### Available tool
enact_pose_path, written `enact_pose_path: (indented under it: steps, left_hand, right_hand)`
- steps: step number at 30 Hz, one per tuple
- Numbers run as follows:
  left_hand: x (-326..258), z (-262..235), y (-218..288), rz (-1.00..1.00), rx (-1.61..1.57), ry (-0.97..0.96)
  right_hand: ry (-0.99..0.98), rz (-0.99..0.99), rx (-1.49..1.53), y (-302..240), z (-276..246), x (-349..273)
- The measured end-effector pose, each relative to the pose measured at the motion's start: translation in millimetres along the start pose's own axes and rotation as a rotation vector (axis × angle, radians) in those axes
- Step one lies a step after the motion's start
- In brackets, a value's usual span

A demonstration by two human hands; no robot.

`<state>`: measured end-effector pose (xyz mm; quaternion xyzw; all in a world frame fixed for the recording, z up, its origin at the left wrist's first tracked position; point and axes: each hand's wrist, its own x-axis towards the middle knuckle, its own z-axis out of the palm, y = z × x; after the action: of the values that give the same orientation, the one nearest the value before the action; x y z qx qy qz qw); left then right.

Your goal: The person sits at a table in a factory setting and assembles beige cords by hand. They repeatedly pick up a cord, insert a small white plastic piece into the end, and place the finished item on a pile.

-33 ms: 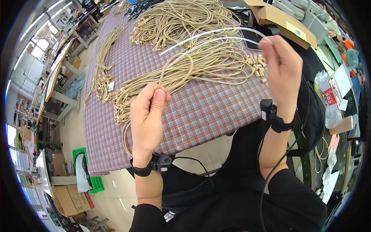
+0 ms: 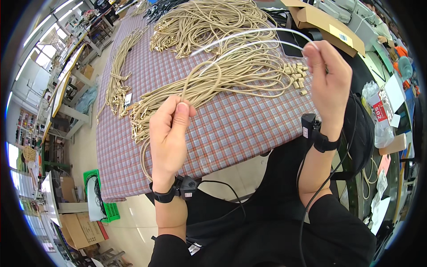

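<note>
Well to the left of and lower than the left hand (image 2: 171, 133), a brown cardboard box (image 2: 80, 229) is seen, its contents hidden; beside it, black cables and a pale flat panel (image 2: 94, 202) are held in a green basket (image 2: 114, 212) of perforated plastic. Beyond the left hand, to its left, a slim bundle of tan cords (image 2: 118, 64) is laid lengthwise, smooth and rounded, tipped with gold-coloured metal clasps. The left hand is pinched, thumb against forefinger, on a tan cord (image 2: 185, 82), by which a rounded loop is formed just past the fingertips. Beyond that hand and between the two, a heap of similar cords (image 2: 249, 84) is spread in long curves over a woven-look checked tablecloth (image 2: 231, 147); farther out, a thicker pile (image 2: 213, 22) is tangled. Over the heap, glossy white strands (image 2: 262, 30), thin and springy, are arched toward the left from the right hand (image 2: 328, 75), whose fingers are closed on them, well apart from the left hand. Just left of the right hand, short tan pieces (image 2: 297, 76) are clustered; beyond it, an open cardboard carton (image 2: 318, 20) is set, its inside not clearly shown. Farther right, a crinkled clear plastic bag (image 2: 382, 135) is seen.
</note>
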<state>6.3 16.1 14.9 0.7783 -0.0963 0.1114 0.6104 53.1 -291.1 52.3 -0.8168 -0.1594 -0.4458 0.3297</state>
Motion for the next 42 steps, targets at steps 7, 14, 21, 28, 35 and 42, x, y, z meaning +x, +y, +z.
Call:
enact_pose_path:
  steps: [7, 14, 21, 28, 35, 42]
  left_hand:
    - [0.4, -5.1, -2.9, -0.028, -0.27, -0.029]
    - [1.5, 0.0, -4.5, 0.004, -0.498, -0.069]
    - [1.6, -10.6, -3.9, 0.092, -0.688, -0.012]
    - [3.5, 1.1, -3.4, -0.109, -0.584, -0.163]
    - [0.9, 14.4, -2.4, -0.108, -0.321, -0.245]
    - [-4.9, 38.4, 3.5, 0.078, 0.179, -0.163]
  right_hand:
    - [0.007, 0.053, 0.035, 7.4, -4.0, 0.0]
    - [-0.054, 0.039, 0.156, 0.0, 10.2, -1.4]
    - [-0.032, 0.205, 0.083, 7.4, 4.1, 0.1]
    - [-0.13, 0.169, 0.253, -19.7, 32.0, -6.1]
    - [-0.226, 0.199, 0.647, -47.6, 73.0, -28.3]
    - [-0.541, 0.567, 1.158, -78.0, 75.8, -40.8]
